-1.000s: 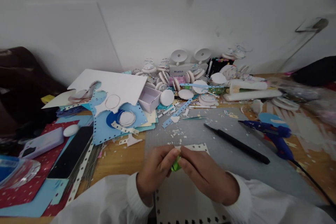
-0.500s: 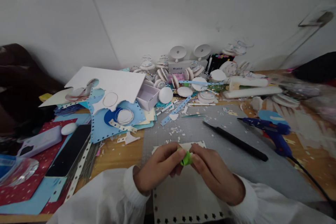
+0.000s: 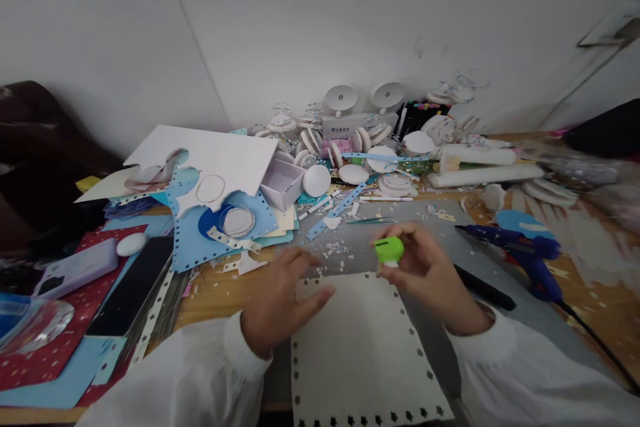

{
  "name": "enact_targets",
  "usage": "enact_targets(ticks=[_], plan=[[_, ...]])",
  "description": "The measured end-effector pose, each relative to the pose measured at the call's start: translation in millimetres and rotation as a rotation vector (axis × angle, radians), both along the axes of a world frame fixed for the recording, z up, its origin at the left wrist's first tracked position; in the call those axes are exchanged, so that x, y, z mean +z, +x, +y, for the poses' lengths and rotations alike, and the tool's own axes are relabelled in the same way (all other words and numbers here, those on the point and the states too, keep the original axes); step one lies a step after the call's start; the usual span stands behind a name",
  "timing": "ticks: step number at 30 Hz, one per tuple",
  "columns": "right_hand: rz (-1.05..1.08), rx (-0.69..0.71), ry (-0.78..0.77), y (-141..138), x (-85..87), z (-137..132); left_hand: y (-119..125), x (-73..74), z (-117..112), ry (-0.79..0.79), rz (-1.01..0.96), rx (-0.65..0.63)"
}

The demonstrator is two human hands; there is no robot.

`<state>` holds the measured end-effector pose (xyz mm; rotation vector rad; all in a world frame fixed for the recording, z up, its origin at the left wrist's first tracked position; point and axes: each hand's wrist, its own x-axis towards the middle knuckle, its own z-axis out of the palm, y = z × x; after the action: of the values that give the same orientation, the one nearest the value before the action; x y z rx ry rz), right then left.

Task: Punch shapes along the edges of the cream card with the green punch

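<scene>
My right hand (image 3: 425, 273) pinches a small green punch (image 3: 389, 250) and holds it above the far edge of a cream paper sheet (image 3: 363, 353) whose border is punched with small holes. My left hand (image 3: 280, 300) hovers at the sheet's left far corner, fingers stretched out and holding nothing. The sheet lies on a grey cutting mat (image 3: 440, 340). White sleeves cover both of my arms.
A black pen-like tool (image 3: 485, 287) and a blue glue gun (image 3: 525, 257) with its cord lie right of my hands. Blue and white cut card (image 3: 220, 213), a phone (image 3: 133, 290) and red paper fill the left. White discs, boxes and rolls crowd the back by the wall.
My hands were pressed together on the green punch near my body. Now they have parted: the right hand lifted the punch forward and right, and the left hand let go and spread out.
</scene>
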<state>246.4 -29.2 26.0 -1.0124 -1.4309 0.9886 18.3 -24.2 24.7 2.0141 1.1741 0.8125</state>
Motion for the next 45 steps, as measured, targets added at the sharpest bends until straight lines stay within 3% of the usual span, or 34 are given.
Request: enact_targets(ticks=[3,6,9,13,17,21,27,34,45], plan=[[-0.024,0.045,-0.111,-0.6,-2.0,14.6,-10.2,-9.9,-4.2,0.065,0.264,-0.014],[-0.015,0.161,-0.161,-13.5,-8.2,23.6,-10.1,-16.4,-6.6,0.013,0.343,-0.033],[-0.030,0.253,-0.147,-27.0,-17.1,26.3,-4.9,-19.8,-4.1,-0.056,0.217,-0.027],[-0.154,0.275,-0.096,-29.5,-26.7,24.5,1.6,-21.9,5.4,-0.202,-0.054,-0.040],[-0.276,0.298,-0.001,-23.4,-29.9,23.3,6.1,-23.3,16.8,-0.170,-0.194,-0.034],[-0.366,0.307,0.104,-22.9,-31.7,24.3,5.7,-29.3,23.5,-0.198,-0.240,-0.042],[-0.440,0.340,0.130,-24.2,-36.2,24.7,0.6,-35.2,24.8,-0.282,-0.321,-0.039],[-0.588,0.272,0.221,-23.4,-39.0,23.2,0.3,-35.6,23.7,-0.259,-0.309,-0.037],[-0.647,0.374,0.148,-20.3,-38.7,20.9,1.7,-35.1,25.3,-0.204,-0.310,-0.142]])
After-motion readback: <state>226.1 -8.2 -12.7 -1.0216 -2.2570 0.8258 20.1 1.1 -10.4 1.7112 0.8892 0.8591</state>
